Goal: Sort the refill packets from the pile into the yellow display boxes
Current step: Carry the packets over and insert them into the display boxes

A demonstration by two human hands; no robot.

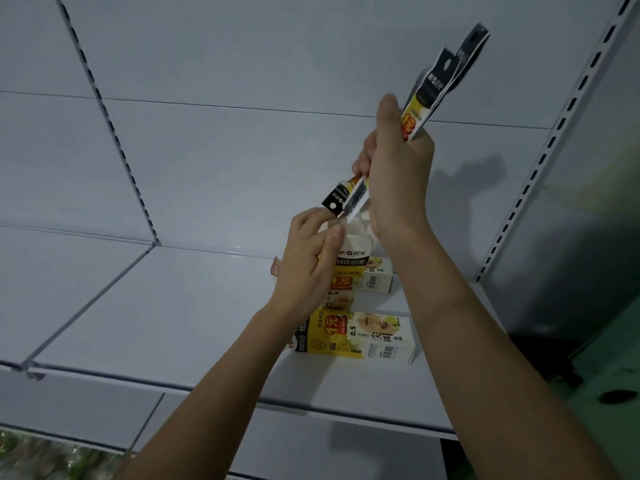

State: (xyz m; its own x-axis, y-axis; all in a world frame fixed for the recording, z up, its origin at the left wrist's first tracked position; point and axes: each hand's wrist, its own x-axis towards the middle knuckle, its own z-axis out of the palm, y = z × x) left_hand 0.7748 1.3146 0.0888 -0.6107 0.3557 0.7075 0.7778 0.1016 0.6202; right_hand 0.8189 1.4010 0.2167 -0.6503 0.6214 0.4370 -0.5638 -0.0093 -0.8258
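Refill packets point(420, 102) are gripped in a slanted bundle by the right hand point(398, 168), whose fingers are curled round their middle; the black header ends are raised toward the upper right, while the lower ends point(346, 199) stick out below the fist toward the left hand. Nearest the viewer, on the white shelf point(173, 306), 1 yellow display box point(356, 336) is laid flat on its side, its printed face turned up. Just behind it, a 2nd yellow display box point(346, 268) is stood upright with its top open, and it is held by the left hand point(311, 258), whose thumb and fingers are curled round its upper edge. The lower ends of the packets are held right above that opening, beside the left thumb; whether they touch the box cannot be told. A 3rd box point(377, 275) is seen lying behind the upright one, partly hidden by the right forearm. Farther back, the pale rear panel point(242, 98) and a slotted upright point(554, 133) are seen.
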